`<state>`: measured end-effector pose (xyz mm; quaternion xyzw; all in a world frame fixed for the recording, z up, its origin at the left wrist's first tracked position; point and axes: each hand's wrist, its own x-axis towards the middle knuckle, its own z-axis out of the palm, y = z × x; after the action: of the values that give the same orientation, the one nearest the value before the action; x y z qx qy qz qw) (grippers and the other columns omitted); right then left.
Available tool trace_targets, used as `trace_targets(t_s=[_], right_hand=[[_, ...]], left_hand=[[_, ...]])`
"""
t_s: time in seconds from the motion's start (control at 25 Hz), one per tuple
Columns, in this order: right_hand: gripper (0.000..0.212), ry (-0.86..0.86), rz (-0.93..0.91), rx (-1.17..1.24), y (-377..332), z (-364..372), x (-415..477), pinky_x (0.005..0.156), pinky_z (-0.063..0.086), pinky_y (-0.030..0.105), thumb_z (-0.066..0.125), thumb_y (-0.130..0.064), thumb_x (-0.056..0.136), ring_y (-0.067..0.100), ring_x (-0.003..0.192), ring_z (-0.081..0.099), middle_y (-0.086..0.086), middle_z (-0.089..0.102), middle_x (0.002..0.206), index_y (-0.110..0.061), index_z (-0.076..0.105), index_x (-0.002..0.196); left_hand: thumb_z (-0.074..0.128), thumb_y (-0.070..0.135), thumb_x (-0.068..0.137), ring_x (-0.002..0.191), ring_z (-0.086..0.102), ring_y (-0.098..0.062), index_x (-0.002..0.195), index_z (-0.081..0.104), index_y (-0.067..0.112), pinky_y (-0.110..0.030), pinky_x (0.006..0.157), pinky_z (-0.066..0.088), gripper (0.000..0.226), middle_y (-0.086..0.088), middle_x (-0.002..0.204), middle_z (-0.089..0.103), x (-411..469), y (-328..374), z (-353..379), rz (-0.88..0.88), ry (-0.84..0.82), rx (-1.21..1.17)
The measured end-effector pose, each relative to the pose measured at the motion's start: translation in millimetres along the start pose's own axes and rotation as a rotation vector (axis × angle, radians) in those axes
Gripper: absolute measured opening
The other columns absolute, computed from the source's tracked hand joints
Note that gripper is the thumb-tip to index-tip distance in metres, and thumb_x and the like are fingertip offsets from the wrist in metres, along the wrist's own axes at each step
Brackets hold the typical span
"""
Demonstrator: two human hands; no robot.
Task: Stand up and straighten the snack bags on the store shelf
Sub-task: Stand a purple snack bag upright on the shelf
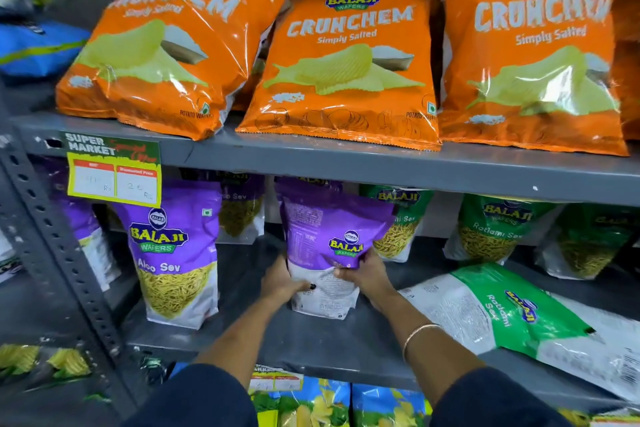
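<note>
1. One purple snack bag [330,243] is held upright on the middle shelf [346,340], its printed back panel turned mostly outward.
2. The bag is grasped from both sides: the left hand [282,282] is closed on its lower left edge and the right hand [363,270] on its lower right edge.
3. A thin bangle [417,334] is worn on the right wrist.
4. One purple Aloo Sev bag [175,253] is seen standing upright to the left of the held bag, apart from it.
5. One green bag [519,319] is seen lying flat on the same shelf, to the right of the hands.
6. At least three green bags are counted standing behind it, the clearest marked Ratlami Sev [495,229].
7. Three orange Crunchem bags are counted on the upper shelf [346,156]: left [173,48], middle [346,66], right [533,55].
8. One price label [114,170] is fixed to the upper shelf's front edge, at the left.
</note>
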<state>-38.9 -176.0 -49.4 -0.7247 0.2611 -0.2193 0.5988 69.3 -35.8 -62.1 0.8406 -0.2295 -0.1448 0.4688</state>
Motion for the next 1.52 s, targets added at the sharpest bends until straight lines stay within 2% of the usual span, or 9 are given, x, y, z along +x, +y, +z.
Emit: trace_targets(t_s=[0.16,0.28,0.44,0.6,0.76,0.88,1.04,1.2,1.52], right_hand=[[0.088,0.045,0.168,-0.337,0,-7,-4,0.083,0.054,0.041,0.078,-0.045,0.065,0.030,0.105,0.057,0.016,0.055,0.118,0.001,0.035,0.127],[0.052,-0.016,0.412,-0.160,1,-4,-13,0.047,0.052,0.031,0.065,-0.037,0.082,0.021,0.058,0.057,0.011,0.052,0.085,-0.010,0.026,0.103],[0.034,-0.141,0.299,-0.214,8,-4,-10,0.071,0.047,0.032,0.061,-0.002,0.079,0.015,0.076,0.052,0.009,0.049,0.098,-0.021,0.039,0.097],[0.103,-0.307,0.194,-0.409,13,2,-16,0.114,0.023,0.042,0.083,-0.032,0.056,0.030,0.136,0.022,0.009,0.031,0.141,-0.018,0.026,0.140],[0.095,-0.144,0.080,-0.375,17,2,-8,0.109,0.035,0.038,0.087,-0.022,0.053,0.027,0.126,0.043,0.009,0.052,0.127,-0.009,0.036,0.132],[0.081,-0.198,0.081,-0.229,13,-13,-2,0.098,0.045,0.036,0.076,0.012,0.061,0.026,0.113,0.056,0.013,0.060,0.121,-0.002,0.037,0.130],[0.068,-0.192,0.074,-0.170,5,-19,7,0.087,0.048,0.034,0.062,0.024,0.066,0.024,0.099,0.056,0.026,0.060,0.123,0.006,0.043,0.129],[0.074,-0.321,0.096,-0.093,2,-25,9,0.087,0.053,0.021,0.071,0.016,0.067,0.020,0.105,0.057,0.011,0.060,0.118,-0.004,0.041,0.131],[0.092,-0.284,0.078,-0.092,4,-20,3,0.111,0.037,0.048,0.084,-0.007,0.059,0.026,0.127,0.049,0.011,0.054,0.136,-0.010,0.036,0.137]], left_hand=[[0.071,-0.006,0.057,0.105,0.054,-0.022,0.127,0.037,0.012,-0.033,0.088,0.045,0.080,-0.006,0.115,0.056,8,-7,-22,-0.063,-0.354,-0.089],[0.053,-0.012,0.076,0.067,0.067,-0.006,0.098,0.051,0.021,-0.026,0.067,0.041,0.040,0.002,0.076,0.069,9,-5,-36,-0.166,-0.503,-0.067],[0.068,-0.007,0.072,0.093,0.060,-0.015,0.101,0.058,0.017,-0.021,0.077,0.049,0.039,-0.001,0.089,0.065,6,5,-22,-0.065,-0.342,-0.123],[0.075,-0.008,0.061,0.114,0.050,-0.019,0.135,0.034,0.013,-0.034,0.100,0.043,0.088,-0.006,0.122,0.053,2,17,-5,-0.007,-0.344,-0.208],[0.068,-0.009,0.063,0.106,0.053,-0.021,0.122,0.040,0.027,-0.035,0.090,0.044,0.075,-0.004,0.110,0.056,9,16,-22,-0.144,-0.503,-0.172],[0.062,-0.017,0.069,0.096,0.048,-0.017,0.101,0.047,0.017,-0.023,0.075,0.042,0.049,-0.005,0.102,0.053,15,12,-36,-0.141,-0.342,-0.113],[0.076,-0.008,0.060,0.125,0.044,-0.023,0.132,0.030,0.007,-0.041,0.109,0.038,0.087,-0.012,0.133,0.050,22,7,-36,-0.107,-0.311,-0.174],[0.080,-0.001,0.053,0.116,0.053,-0.022,0.130,0.042,0.007,-0.034,0.102,0.042,0.086,-0.012,0.128,0.058,16,12,-26,-0.068,-0.344,-0.177],[0.079,-0.003,0.064,0.109,0.057,-0.024,0.124,0.050,0.004,-0.039,0.101,0.046,0.067,-0.019,0.128,0.060,5,12,-22,-0.045,-0.293,-0.156]])
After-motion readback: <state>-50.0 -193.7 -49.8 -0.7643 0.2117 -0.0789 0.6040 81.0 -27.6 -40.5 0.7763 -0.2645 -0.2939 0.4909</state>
